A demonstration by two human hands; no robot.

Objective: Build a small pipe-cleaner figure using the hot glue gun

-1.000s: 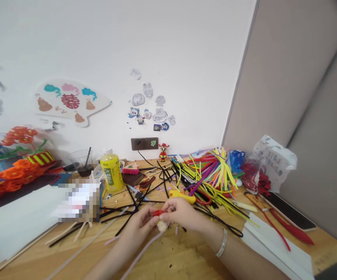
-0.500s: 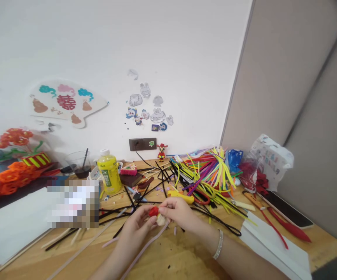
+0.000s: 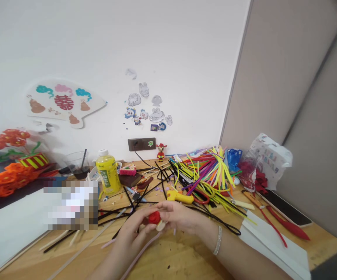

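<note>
Red fuzzy chenille bud (image 3: 154, 217) pinched between left hand (image 3: 133, 227) and right hand (image 3: 180, 216); pale pink stem (image 3: 140, 252) below.

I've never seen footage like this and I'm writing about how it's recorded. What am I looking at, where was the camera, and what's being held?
This picture comes from a camera worn on a person's head, looking forward and down, so the bare arms are that person's own. Their left hand and right hand together hold a small red piece with a pale tuft beneath it. A pale pink pipe cleaner runs down from near them. On the wooden table lie a heap of colored pipe cleaners, black pipe cleaners, a yellow glue gun, and a yellow bottle.
</note>
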